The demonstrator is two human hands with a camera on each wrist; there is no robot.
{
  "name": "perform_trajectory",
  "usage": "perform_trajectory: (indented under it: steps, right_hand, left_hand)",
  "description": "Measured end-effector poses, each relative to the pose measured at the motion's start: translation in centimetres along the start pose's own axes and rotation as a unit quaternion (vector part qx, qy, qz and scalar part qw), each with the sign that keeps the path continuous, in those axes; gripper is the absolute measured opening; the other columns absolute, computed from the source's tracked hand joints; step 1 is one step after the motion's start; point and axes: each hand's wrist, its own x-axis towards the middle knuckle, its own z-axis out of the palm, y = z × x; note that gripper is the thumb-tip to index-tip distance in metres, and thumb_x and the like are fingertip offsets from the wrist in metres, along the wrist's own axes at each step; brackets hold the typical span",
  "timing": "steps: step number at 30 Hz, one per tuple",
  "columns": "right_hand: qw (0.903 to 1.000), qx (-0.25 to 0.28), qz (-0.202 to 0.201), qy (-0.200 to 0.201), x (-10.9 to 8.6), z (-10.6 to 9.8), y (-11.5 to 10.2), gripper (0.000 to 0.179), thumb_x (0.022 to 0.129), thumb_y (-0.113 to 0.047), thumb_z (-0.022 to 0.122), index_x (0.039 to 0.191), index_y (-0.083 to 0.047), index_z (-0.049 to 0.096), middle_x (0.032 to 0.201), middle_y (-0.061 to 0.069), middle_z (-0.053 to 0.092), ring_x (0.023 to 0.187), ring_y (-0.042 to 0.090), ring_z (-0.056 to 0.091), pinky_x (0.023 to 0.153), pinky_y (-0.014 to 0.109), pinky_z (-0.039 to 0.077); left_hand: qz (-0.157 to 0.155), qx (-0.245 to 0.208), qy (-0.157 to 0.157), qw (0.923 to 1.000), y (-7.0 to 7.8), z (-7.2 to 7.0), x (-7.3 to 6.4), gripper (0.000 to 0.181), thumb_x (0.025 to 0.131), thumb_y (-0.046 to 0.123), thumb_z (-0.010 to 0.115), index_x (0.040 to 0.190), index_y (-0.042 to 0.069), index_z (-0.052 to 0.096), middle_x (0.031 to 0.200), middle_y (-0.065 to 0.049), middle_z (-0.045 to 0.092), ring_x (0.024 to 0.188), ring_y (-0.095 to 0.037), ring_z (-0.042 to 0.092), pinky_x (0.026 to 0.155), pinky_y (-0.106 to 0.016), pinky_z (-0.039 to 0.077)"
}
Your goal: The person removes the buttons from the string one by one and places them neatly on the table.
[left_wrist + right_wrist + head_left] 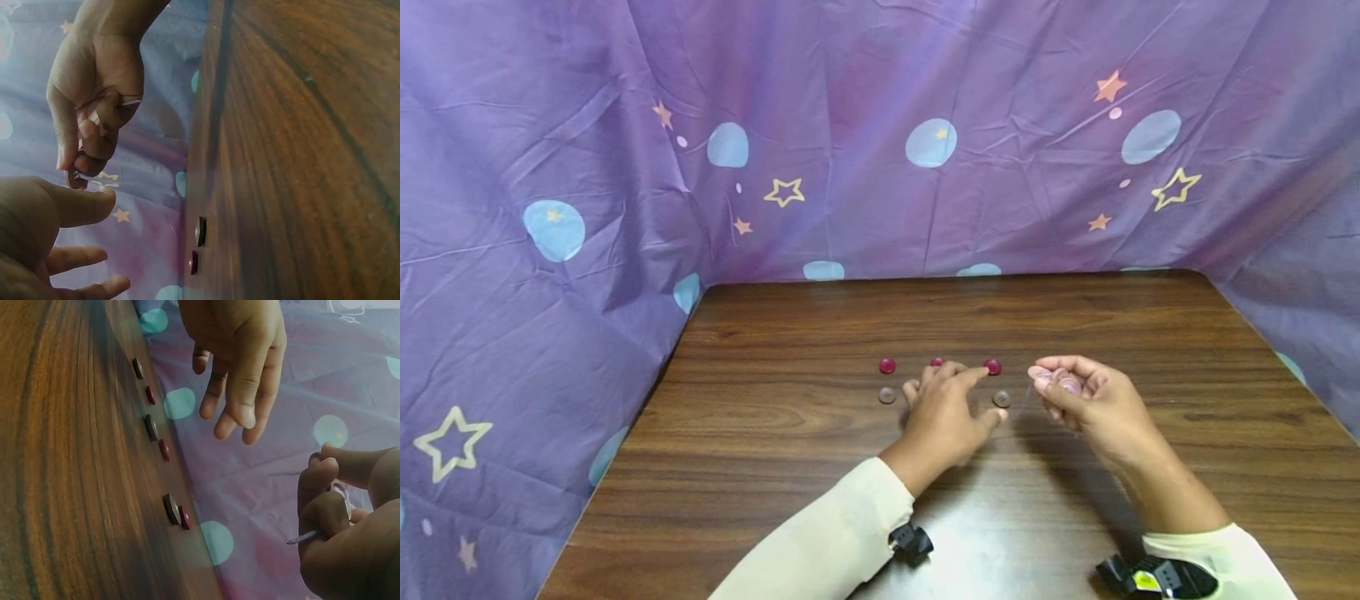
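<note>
My right hand (1101, 408) is raised above the table, with several pale pink round buttons (1070, 383) in its curled fingers. Thumb and forefinger pinch one of them at the front. To its left, my left hand (943, 414) hovers over the rows with fingers spread and nothing held. Three red buttons (887, 366) lie in a back row, the middle one partly covered by the left fingers in the head view. In front lie brown buttons (1002, 399); the middle brown button (152, 427) is hidden by the left hand in the head view but shows in the right wrist view.
The buttons lie on a brown wood-grain table (760, 483). A purple cloth (865, 208) with stars and blue dots hangs behind the table and along its sides. Both forearms wear pale sleeves (820, 533) with black wrist cameras (912, 543).
</note>
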Motion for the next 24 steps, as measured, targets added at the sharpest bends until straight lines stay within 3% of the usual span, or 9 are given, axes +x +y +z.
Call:
perform_trajectory:
  steps: [9,15,24]
  right_hand:
    - [1.0,-0.008,0.001,-0.003,-0.12,-0.08,-0.17,0.033,0.091,-0.009,0.069,0.121,0.003,0.06,0.091,-0.01,0.074,0.054,0.002,0.052,0.038,0.026,0.037]
    - [1.0,0.0,-0.003,-0.002,-0.19,0.03,-0.26,0.03,0.09,-0.005,0.07,0.118,0.0,0.06,0.084,-0.008,0.069,0.053,0.002,0.05,0.038,0.03,0.033]
    - [0.9998,0.012,-0.006,-0.012,-0.11,0.07,-0.19,0.022,0.09,-0.004,0.069,0.11,-0.002,0.06,0.095,-0.005,0.075,0.054,0.0,0.047,0.04,0.024,0.035]
  left_hand:
    - [0.005,-0.056,-0.003,0.9984,0.15,-0.45,-0.03,0.059,0.079,0.048,0.079,0.133,0.038,0.059,0.128,0.009,0.063,0.123,-0.017,0.054,0.097,-0.038,0.035]
    - [0.022,-0.08,0.0,0.9966,0.13,-0.56,0.09,0.056,0.081,0.048,0.077,0.133,0.036,0.06,0.129,0.009,0.064,0.123,-0.016,0.055,0.094,-0.036,0.036]
    - [0.038,-0.109,0.006,0.9933,0.05,-0.74,0.18,0.055,0.081,0.045,0.079,0.131,0.03,0.063,0.13,0.009,0.064,0.123,-0.012,0.057,0.098,-0.037,0.042]
